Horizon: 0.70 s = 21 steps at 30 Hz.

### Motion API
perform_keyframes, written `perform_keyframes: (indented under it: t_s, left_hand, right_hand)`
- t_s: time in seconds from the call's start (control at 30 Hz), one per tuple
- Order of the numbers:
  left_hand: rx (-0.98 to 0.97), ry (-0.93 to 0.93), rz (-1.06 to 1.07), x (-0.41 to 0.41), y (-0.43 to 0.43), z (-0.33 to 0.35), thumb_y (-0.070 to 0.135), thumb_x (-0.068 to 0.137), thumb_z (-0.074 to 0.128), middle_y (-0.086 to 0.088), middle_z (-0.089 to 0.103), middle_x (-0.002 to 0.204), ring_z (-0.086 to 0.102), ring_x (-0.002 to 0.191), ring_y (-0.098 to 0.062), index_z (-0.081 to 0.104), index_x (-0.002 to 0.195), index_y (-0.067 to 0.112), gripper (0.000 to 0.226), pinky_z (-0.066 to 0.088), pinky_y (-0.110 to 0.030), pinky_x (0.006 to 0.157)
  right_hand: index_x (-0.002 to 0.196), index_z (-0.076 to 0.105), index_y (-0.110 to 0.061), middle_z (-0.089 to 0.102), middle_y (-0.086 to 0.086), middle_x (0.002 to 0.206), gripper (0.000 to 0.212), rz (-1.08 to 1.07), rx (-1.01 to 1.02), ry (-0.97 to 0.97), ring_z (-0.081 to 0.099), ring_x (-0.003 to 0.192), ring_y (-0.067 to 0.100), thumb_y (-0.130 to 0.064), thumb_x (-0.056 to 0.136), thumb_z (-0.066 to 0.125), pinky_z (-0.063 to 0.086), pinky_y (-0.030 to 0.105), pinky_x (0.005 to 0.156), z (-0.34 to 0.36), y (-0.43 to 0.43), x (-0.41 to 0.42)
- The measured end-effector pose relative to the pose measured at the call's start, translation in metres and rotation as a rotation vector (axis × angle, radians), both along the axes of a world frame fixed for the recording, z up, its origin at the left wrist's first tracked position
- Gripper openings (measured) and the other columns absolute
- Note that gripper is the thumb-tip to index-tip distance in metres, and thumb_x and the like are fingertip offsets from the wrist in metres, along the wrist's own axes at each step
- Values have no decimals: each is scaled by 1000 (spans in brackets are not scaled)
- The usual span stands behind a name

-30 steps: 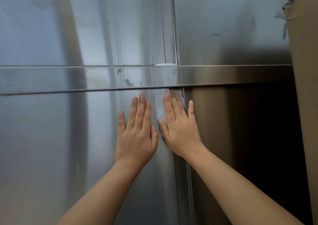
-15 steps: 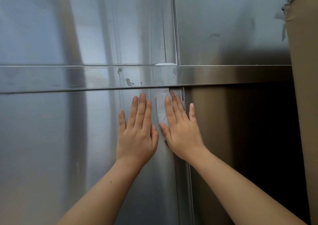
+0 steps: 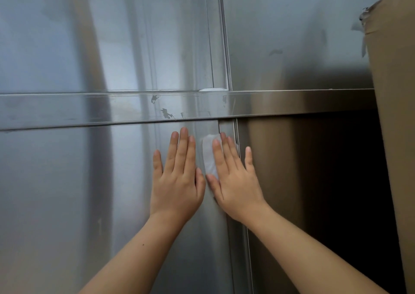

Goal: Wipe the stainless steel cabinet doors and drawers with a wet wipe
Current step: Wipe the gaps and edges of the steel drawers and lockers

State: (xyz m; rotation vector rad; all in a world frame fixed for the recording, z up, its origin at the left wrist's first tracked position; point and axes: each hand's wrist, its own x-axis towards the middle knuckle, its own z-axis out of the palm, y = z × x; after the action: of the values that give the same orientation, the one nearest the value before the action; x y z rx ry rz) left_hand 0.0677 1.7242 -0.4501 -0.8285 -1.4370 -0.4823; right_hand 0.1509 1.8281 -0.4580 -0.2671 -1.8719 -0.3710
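Wet wipe (image 3: 208,157) seemingly under right fingers (image 3: 219,159)

Brushed glossy steel door (image 3: 67,192) (scuffed rail (image 3: 89,109))

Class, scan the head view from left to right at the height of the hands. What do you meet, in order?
In order: left cabinet door → left hand → wet wipe → right hand → shadowed right cabinet door → cardboard box.

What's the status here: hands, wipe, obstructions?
Left hand flat on door, holding nothing. Right hand presses wipe flat by door's right edge, under the rail. Cardboard far right, clear of both hands.
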Motion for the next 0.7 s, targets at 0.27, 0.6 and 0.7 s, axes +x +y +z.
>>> perform_keyframes:
  t_s: [0.27,0.6,0.7]
  left_hand:
    - [-7,-6,-8,0,-1,1,23,84,34,-19,38,143,32,133,-33,43,135,-2,58,29,-56,103]
    - [-41,-10,1,-3,-3,-53,24,85,35,-13,32,147,28,137,-23,38,139,2,58,21,-52,107]
    - [-62,-9,-4,-3,-2,-73,23,85,36,-12,31,148,26,137,-22,37,140,2,59,21,-55,106]
  right_hand:
    - [140,-11,-18,-12,-1,148,62,33,-67,-39,-12,140,18,-46,88,8,-23,33,107,23,1,-7]
    - [142,-13,-17,-11,2,152,62,62,-92,-64,-8,142,18,-44,91,11,-22,29,109,-6,2,-5]
    - [143,-3,-14,-3,5,152,62,72,-88,-49,-1,142,21,-42,92,18,-8,37,113,-18,1,-5]
